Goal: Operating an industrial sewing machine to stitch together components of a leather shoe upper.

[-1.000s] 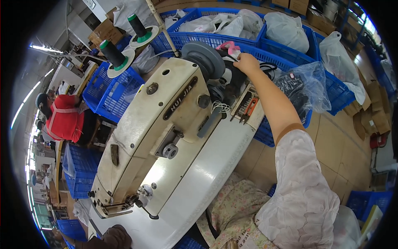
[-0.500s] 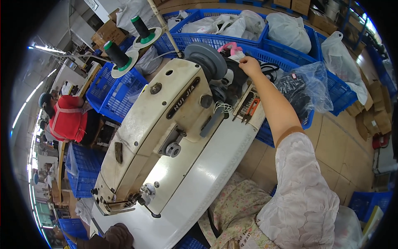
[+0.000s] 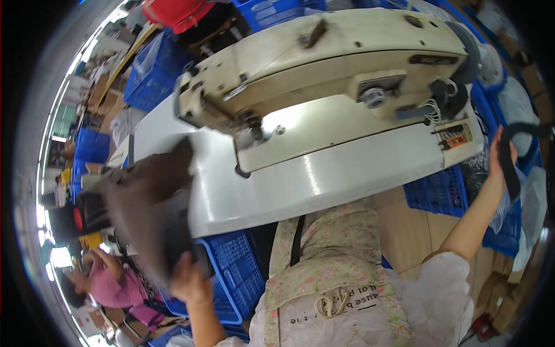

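Note:
A soft brown leather-like piece [image 3: 136, 196], smeared by motion, hangs at the left end of the sewing machine table [image 3: 277, 196]. My left hand [image 3: 192, 283] is closed on its lower edge; its exact shape is blurred. Far to the right, beyond the table's end, my right hand [image 3: 497, 159] grips a thick black curved strap [image 3: 507, 156] that bends over in a hook shape. Between the hands stands the cream sewing machine [image 3: 324, 75], which neither hand touches.
Orange-handled thread snips [image 3: 457, 140] lie in a holder at the table's right end. Blue crates [image 3: 436, 191] with plastic bags stand at the right, and another blue crate [image 3: 240, 272] below the table's left. Co-workers in pink [image 3: 118, 280] and red [image 3: 179, 14] sit nearby.
The view has swung left and down. My right hand has come away from behind the machine with the black strap. My left hand has come into view, holding the brown piece, now raised.

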A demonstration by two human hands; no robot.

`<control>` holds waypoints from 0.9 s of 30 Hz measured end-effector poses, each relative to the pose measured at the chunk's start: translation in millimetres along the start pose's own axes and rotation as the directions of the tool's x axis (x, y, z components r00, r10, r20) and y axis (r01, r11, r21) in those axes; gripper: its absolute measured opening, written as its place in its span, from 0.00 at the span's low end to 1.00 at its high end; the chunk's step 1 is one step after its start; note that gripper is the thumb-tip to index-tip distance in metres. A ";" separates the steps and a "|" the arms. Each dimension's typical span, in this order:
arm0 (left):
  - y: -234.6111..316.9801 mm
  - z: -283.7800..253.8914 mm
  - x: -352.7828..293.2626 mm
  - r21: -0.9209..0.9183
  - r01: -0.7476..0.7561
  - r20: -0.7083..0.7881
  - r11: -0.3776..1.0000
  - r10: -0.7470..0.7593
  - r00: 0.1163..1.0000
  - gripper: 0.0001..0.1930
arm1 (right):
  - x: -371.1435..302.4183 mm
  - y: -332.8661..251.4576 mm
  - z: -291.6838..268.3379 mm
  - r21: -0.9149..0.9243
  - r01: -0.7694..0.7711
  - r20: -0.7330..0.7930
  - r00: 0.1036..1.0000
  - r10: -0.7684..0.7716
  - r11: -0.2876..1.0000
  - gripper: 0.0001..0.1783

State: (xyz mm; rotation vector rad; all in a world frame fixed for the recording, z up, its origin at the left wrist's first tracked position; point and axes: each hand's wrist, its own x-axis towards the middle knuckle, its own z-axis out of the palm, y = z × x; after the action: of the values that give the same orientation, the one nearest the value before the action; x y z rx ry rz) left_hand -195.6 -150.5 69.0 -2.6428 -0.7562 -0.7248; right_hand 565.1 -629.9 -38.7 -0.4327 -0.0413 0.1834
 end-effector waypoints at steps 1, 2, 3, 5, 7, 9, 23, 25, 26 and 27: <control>14.1 2.1 -14.0 -0.102 0.167 0.101 0.981 -0.157 0.982 0.12 | -27.3 38.8 9.8 0.079 -0.167 0.085 0.983 0.160 0.983 0.30; 25.7 0.4 -23.2 -0.040 0.008 0.113 0.999 -0.003 0.994 0.11 | -55.4 85.1 25.1 0.142 -0.232 0.088 0.971 0.221 0.962 0.32; 38.8 12.2 -20.1 -0.036 -0.170 0.110 0.985 0.173 0.979 0.11 | -101.5 106.0 59.8 0.170 -0.233 0.083 0.972 0.222 0.957 0.33; 60.2 17.2 -26.2 -0.178 -0.171 0.143 0.969 0.197 0.970 0.11 | -154.9 125.3 98.5 0.100 -0.308 0.169 0.942 0.288 0.946 0.36; 61.5 18.2 -19.2 -0.217 -0.186 0.100 0.958 0.211 0.972 0.11 | -196.2 155.5 134.4 0.064 -0.356 0.249 0.910 0.330 0.932 0.40; 59.9 9.1 -6.2 -0.237 -0.207 0.086 0.949 0.233 0.969 0.12 | -228.8 187.5 163.1 -0.089 -0.387 0.187 0.899 0.397 0.918 0.34; 51.7 -24.5 55.0 -0.437 -0.495 0.110 0.751 0.591 0.799 0.11 | -327.5 364.2 240.3 -0.834 -0.029 0.412 0.632 0.657 0.551 0.15; 53.2 -28.5 54.1 -0.406 -0.518 0.118 0.753 0.605 0.787 0.12 | -336.9 357.1 249.3 -0.805 -0.014 0.445 0.647 0.619 0.593 0.15; 53.3 -35.2 57.3 -0.395 -0.532 0.094 0.749 0.609 0.787 0.12 | -340.2 346.7 258.3 -0.816 0.043 0.446 0.682 0.580 0.576 0.15; 55.7 -44.1 59.0 -0.390 -0.544 0.073 0.743 0.614 0.786 0.12 | -343.8 336.9 261.9 -0.829 0.093 0.441 0.715 0.542 0.551 0.14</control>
State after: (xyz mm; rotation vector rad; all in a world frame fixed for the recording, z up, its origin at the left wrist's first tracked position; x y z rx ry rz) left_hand -138.2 -189.8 129.6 -3.0451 0.2227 -0.4421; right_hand 150.1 -285.0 57.0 -1.3177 -0.8323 0.6192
